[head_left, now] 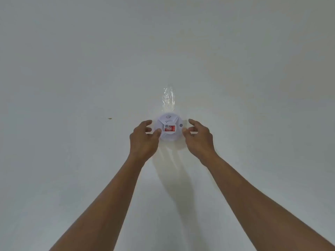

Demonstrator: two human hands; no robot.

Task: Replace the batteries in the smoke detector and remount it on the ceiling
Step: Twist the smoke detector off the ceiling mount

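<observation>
Both hands, left hand [143,136] and right hand [198,135], flank the smoke detector [168,129] on the ceiling [72,69], fingers spread and curled. Whether they touch its rim is unclear. The red label's [170,128] print is unreadable.

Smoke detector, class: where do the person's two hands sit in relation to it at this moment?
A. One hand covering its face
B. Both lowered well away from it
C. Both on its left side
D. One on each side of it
D: the left hand and right hand flank the smoke detector on the ceiling, with fingertips at its rim and its face uncovered.
</observation>
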